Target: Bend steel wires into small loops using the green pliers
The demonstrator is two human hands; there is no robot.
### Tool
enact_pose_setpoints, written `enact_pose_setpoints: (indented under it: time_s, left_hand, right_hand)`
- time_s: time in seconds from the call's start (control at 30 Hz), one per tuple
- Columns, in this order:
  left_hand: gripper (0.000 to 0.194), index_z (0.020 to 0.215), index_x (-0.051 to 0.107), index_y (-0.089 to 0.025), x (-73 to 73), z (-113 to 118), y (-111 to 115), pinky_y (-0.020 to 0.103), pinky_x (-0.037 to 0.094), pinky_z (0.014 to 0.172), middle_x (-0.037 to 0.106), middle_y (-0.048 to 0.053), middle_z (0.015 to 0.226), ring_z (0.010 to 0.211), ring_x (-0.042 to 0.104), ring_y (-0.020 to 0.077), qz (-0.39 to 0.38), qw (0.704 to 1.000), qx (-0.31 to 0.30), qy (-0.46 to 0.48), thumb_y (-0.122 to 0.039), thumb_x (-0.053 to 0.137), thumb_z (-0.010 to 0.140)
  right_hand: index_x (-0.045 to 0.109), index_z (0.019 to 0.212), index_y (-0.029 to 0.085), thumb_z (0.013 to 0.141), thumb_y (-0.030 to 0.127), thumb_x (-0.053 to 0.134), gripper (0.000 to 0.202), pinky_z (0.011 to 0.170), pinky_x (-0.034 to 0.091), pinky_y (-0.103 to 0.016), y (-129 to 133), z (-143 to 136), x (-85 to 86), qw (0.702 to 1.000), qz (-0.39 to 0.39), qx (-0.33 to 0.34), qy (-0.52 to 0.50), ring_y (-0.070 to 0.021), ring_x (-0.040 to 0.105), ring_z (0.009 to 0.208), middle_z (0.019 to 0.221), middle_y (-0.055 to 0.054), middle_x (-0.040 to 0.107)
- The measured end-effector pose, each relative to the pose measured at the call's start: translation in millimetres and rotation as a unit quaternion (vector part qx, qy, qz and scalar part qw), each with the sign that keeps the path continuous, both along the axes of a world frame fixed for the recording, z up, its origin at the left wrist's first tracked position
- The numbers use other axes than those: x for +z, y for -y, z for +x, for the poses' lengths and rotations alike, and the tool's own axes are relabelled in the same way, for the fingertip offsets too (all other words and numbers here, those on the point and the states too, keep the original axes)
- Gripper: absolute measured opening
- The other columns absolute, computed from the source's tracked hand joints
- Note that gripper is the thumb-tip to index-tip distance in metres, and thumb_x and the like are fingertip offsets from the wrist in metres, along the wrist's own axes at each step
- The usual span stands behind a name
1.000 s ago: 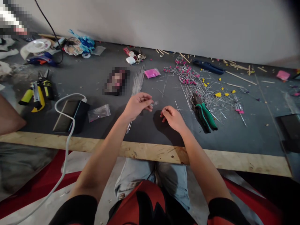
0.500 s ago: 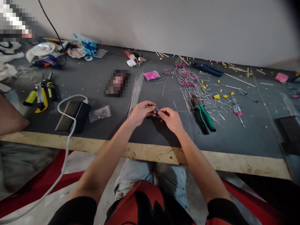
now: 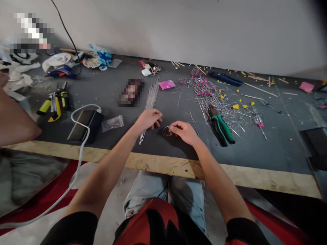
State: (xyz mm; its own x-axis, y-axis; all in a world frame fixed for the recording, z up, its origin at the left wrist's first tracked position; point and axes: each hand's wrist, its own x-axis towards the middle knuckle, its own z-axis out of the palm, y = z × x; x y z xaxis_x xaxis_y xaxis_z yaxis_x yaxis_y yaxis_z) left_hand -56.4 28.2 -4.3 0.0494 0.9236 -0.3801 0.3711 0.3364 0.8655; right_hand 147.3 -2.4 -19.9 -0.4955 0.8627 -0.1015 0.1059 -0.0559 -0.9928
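Between the thumb and fingers of my right hand (image 3: 185, 132) is a thin wire bent into a loop (image 3: 166, 130), which sticks out to the left. My left hand (image 3: 149, 119) is apart from it, fingers loosely bent and spread, with nothing visible in them. Under and beyond the left hand lies a bundle of straight wires (image 3: 152, 93). Right of my right hand rest green-handled pliers (image 3: 221, 127), partly on a heap of wire pieces with pink clay bits (image 3: 203, 85).
A pink packet (image 3: 167, 84) lies behind the hands. To the left are a small clear bag (image 3: 112, 124), a power bank (image 3: 83, 126) with a white cable, and yellow-black pliers (image 3: 55, 105). Another person's arm (image 3: 17, 119) reaches in at far left. Yellow clay bits (image 3: 235, 107) lie rightward.
My left hand has let go of the wire and moved left, over the bundle. My right hand still holds the wire, whose loop now shows. The view has shifted slightly.
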Motion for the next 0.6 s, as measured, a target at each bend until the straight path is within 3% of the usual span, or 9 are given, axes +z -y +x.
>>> enact_pose_setpoints:
  time_s: [0.07,0.13,0.2,0.27,0.37,0.47,0.53,0.6]
  left_hand:
    - [0.020,0.091,0.062,-0.017,-2.9,-15,-11,0.031,0.047,0.067,0.066,0.009,0.083,0.080,0.063,0.0209,0.150,0.977,0.056,-0.142,-0.031,0.055,0.079]
    - [0.028,0.100,0.061,-0.016,-5.4,-39,-22,0.041,0.039,0.091,0.062,0.013,0.107,0.109,0.053,0.0282,0.242,0.934,0.120,-0.234,-0.032,0.058,0.076]
    - [0.050,0.115,0.054,-0.016,-7.8,-65,-31,0.048,0.026,0.101,0.051,0.014,0.128,0.131,0.027,0.0351,0.262,0.909,0.167,-0.278,-0.037,0.065,0.071]
    - [0.062,0.121,0.050,-0.013,-10.1,-86,-38,0.052,0.017,0.103,0.046,0.017,0.132,0.135,0.014,0.0396,0.222,0.912,0.173,-0.300,-0.042,0.067,0.069]
    - [0.068,0.121,0.050,-0.014,-11.0,-103,-45,0.053,0.018,0.102,0.049,0.020,0.128,0.130,0.025,0.0408,0.171,0.919,0.131,-0.330,-0.047,0.068,0.065]
    - [0.066,0.121,0.052,-0.015,-6.5,-110,-51,0.049,0.024,0.100,0.056,0.016,0.119,0.121,0.039,0.0366,0.167,0.917,0.084,-0.353,-0.049,0.066,0.066]
    - [0.063,0.119,0.054,-0.015,-0.9,-115,-57,0.047,0.030,0.097,0.060,0.012,0.113,0.111,0.046,0.0322,0.151,0.924,0.092,-0.339,-0.051,0.063,0.068]
    - [0.060,0.115,0.055,-0.012,5.8,-121,-61,0.042,0.038,0.090,0.063,0.008,0.104,0.097,0.052,0.0252,0.131,0.944,0.139,-0.269,-0.054,0.056,0.073]
  right_hand:
    - [0.064,0.084,0.019,0.078,0.044,0.060,0.027,0.056,0.042,-0.024,0,0,-0.8,1.000,-0.006,-0.016,-0.011,-0.0099,0.054,0.059,0.069,0.000,0.064]
    - [0.063,0.083,0.019,0.078,0.043,0.060,0.025,0.057,0.043,-0.024,-1,-1,-2.2,0.999,-0.015,-0.033,-0.031,-0.0100,0.055,0.061,0.071,0.000,0.064]
    - [0.062,0.083,0.019,0.077,0.042,0.060,0.024,0.058,0.044,-0.024,-1,-2,-3.9,0.998,-0.019,-0.041,-0.051,-0.0109,0.057,0.065,0.073,0.000,0.063]
    - [0.062,0.083,0.020,0.077,0.042,0.061,0.023,0.057,0.044,-0.024,-2,-4,-5.1,0.997,-0.017,-0.045,-0.063,-0.0113,0.057,0.066,0.073,0.000,0.063]
    - [0.062,0.084,0.020,0.078,0.042,0.060,0.022,0.057,0.044,-0.024,-2,-4,-5.2,0.997,-0.013,-0.045,-0.056,-0.0110,0.057,0.065,0.072,0.000,0.062]
    - [0.061,0.084,0.021,0.078,0.042,0.059,0.023,0.058,0.045,-0.025,-2,-4,-4.3,0.998,-0.017,-0.046,-0.046,-0.0111,0.056,0.065,0.072,0.000,0.061]
    - [0.061,0.084,0.021,0.078,0.042,0.059,0.022,0.059,0.045,-0.025,-2,-4,-4.2,0.998,-0.020,-0.046,-0.050,-0.0110,0.056,0.065,0.072,0.001,0.061]
    - [0.061,0.084,0.021,0.078,0.042,0.059,0.022,0.058,0.045,-0.024,-3,-4,-4.9,0.997,-0.023,-0.047,-0.056,-0.0108,0.056,0.065,0.072,0.001,0.061]
